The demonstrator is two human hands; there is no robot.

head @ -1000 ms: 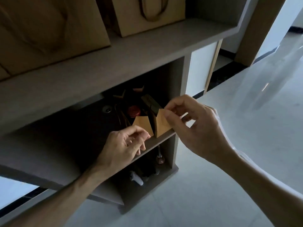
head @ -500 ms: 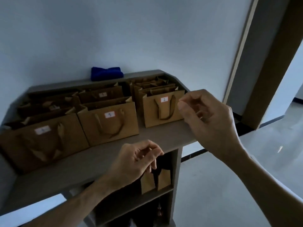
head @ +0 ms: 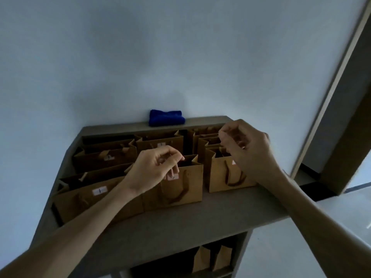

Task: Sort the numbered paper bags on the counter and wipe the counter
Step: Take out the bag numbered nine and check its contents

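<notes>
- The counter [head: 180, 223] carries rows of brown paper bags. At the far left front stands the bag labelled 1 [head: 84, 197], upright with its white label facing the person, probably so the numbers can be read for sorting.
- The left hand [head: 154, 169] hovers at the mouth of the middle front bag [head: 180, 187]. Its fingers are curled with thumb and fingertip close together, but whether they pinch the bag's rim or nothing cannot be told.
- The blue cloth [head: 166, 117] lies folded against the wall behind the bags, untouched, presumably kept for the wiping step.
- The right hand [head: 247, 149] is over the right front bag [head: 226, 173], hiding most of its label. Its fingers are bent in a pinch above the bags behind, with no grasp plainly visible.
- On the lower shelf, two small bags [head: 212, 259] stand side by side.
</notes>
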